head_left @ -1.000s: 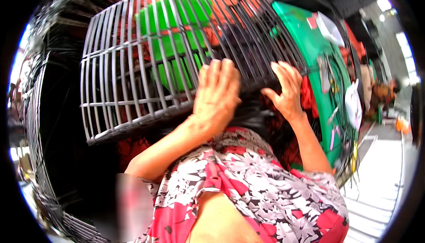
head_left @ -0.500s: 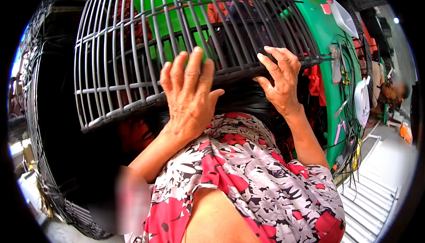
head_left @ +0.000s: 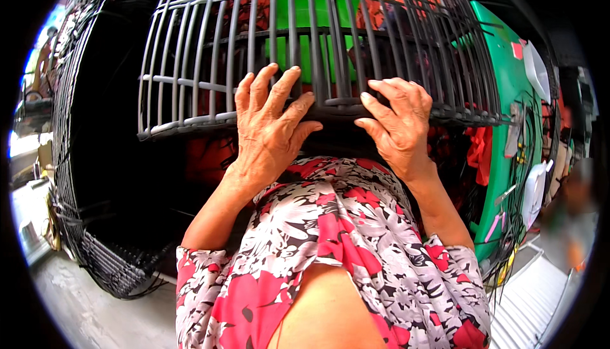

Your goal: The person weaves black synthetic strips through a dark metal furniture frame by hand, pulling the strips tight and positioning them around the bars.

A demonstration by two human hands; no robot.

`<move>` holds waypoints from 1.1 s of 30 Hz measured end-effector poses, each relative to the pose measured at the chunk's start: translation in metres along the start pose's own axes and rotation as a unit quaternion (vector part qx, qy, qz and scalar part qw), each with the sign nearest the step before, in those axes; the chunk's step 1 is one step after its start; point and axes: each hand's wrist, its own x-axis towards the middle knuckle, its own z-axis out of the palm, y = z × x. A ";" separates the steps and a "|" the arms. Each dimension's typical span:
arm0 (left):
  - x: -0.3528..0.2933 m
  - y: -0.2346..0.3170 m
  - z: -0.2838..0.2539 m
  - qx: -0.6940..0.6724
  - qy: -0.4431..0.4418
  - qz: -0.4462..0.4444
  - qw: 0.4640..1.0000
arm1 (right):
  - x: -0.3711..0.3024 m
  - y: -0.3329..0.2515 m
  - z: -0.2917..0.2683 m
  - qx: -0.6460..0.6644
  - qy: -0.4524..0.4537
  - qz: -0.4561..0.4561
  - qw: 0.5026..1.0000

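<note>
A curved grid of dark grey rods (head_left: 210,119), woven with crosswise strands, stands across my front like a large basket panel. On its near edge, left of the middle, lies my left hand (head_left: 267,123), fingers spread over the rods and thumb pointing right. My right hand (head_left: 401,120) is at the same edge farther right, its fingers loosely bent against the rods and its thumb apart below. Neither hand is closed round a rod. Through the bars a bright green panel (head_left: 302,25) shows, with orange-red material around it.
At the right is a green tabletop (head_left: 499,164) with white containers (head_left: 537,72) and dark thin strands (head_left: 518,152) along its edge. Red cloth (head_left: 481,152) hangs beside it. A dark woven rod structure (head_left: 70,133) curves up on the left, above grey floor (head_left: 76,298).
The rod grid has shifted right in the view and its near edge lies more level. My left hand's fingers have spread wider; the right hand stays at the edge.
</note>
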 end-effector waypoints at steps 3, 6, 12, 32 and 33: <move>-0.002 -0.009 -0.018 0.017 0.016 -0.062 0.998 | 0.009 -0.006 -0.007 -0.002 -0.033 0.042 0.999; -0.014 -0.037 -0.032 0.047 -0.009 -0.073 0.996 | 0.026 -0.020 -0.005 0.036 -0.065 0.001 0.997; -0.012 -0.043 -0.052 0.076 -0.085 -0.026 0.993 | 0.047 -0.044 0.023 0.049 -0.075 -0.021 0.996; -0.058 -0.093 -0.075 0.074 0.000 -0.034 0.997 | 0.089 -0.088 0.066 0.065 -0.125 -0.108 0.984; -0.064 -0.092 -0.076 0.054 0.002 -0.039 0.998 | 0.088 -0.088 0.067 0.072 -0.124 -0.112 0.983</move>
